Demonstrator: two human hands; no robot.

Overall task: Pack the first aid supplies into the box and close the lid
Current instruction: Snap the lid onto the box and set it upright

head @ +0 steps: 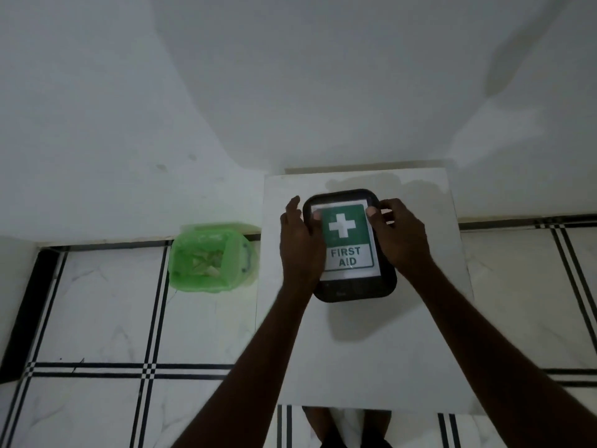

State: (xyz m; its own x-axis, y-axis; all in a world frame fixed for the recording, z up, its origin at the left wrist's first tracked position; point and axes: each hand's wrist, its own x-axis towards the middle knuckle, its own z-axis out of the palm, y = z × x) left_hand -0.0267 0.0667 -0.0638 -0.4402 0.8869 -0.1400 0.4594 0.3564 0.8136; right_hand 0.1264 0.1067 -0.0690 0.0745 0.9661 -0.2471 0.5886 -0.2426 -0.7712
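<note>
White walls meet in a corner behind a small white square bench point(355, 350), which stands on a floor of pale marbled tiles point(97, 302) ruled with black stripes; off to the left of the fingers, well apart from them, a bin lined with a translucent green plastic bag point(213, 257) sits on the floor. On the bench, directly under both hands, lies the dark rounded-rectangle plastic box with a green-and-white "FIRST AID" label on its lid point(350, 245). The left hand point(298, 240) lies along the box's left edge and the right hand point(399, 236) along its right, thumbs resting on the far corners of the label, fingers curled down against the lid rather than clamped round anything. The lid appears to be down already, and no loose supplies show, so this looks like the final press. I would judge the box light and rigid, its smooth shell and glossy label a little slippery; the rim at the long sides is the sensible hold, with pressure spread toward the corners so the lid seats evenly.
</note>
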